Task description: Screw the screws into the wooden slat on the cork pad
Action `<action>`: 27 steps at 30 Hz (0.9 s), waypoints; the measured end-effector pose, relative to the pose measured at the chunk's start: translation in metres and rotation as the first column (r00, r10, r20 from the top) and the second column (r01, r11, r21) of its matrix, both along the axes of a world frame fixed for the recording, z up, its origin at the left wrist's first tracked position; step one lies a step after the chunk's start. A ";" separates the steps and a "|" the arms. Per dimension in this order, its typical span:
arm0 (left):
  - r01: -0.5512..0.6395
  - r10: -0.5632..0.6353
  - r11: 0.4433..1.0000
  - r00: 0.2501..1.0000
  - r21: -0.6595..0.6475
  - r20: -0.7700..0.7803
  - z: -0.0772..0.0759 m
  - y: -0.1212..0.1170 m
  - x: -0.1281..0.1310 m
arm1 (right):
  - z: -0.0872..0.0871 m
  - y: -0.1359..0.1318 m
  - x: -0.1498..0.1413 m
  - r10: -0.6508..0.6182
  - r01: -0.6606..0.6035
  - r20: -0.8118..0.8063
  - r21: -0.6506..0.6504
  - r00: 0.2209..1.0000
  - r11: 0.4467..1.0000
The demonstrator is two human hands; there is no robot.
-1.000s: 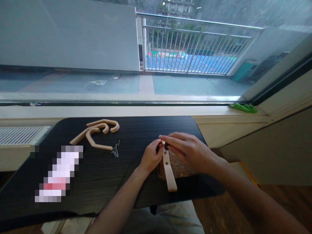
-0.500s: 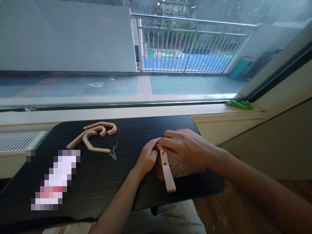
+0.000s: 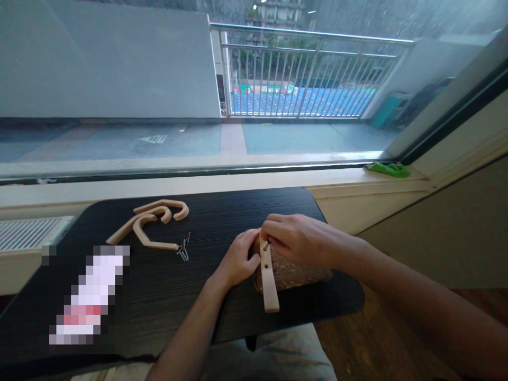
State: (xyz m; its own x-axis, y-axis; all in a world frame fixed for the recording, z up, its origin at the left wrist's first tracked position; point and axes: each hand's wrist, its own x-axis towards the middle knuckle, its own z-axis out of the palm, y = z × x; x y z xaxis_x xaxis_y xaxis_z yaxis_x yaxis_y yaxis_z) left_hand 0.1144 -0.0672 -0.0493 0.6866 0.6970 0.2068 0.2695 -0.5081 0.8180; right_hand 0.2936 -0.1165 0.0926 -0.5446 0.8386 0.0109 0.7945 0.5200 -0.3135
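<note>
My left grip (image 3: 238,258) holds the drilled wooden strip (image 3: 270,291) on the brown block (image 3: 296,274); right grip (image 3: 293,235) curled over block's far-left corner, can't tell what's pinched.

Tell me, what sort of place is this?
Probably a room inside a larger building, though which kind I can't tell: a dark table stands beside a pale windowsill, and a metal railing shows outside across a walkway.

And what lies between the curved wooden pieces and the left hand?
The head view shows a few screws on the black tabletop, nearer the curved wooden pieces than the left hand.
</note>
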 end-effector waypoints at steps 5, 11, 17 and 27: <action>0.000 0.000 1.000 1.000 -0.002 -0.008 0.000 0.000 -0.001 | -0.001 0.003 -0.002 0.007 -0.007 0.015 0.017 1.000 1.000; -0.010 0.010 1.000 1.000 0.025 -0.021 0.003 -0.002 0.000 | 0.001 0.004 -0.004 0.002 -0.002 0.040 0.008 0.999 1.000; -0.015 0.016 0.999 0.999 0.052 -0.036 0.007 -0.004 0.001 | 0.003 0.006 -0.003 -0.002 -0.001 0.083 0.026 0.997 1.000; -0.033 0.036 0.998 0.998 0.055 -0.056 0.006 -0.004 0.000 | 0.004 0.008 -0.003 -0.019 0.001 0.185 0.098 0.983 0.995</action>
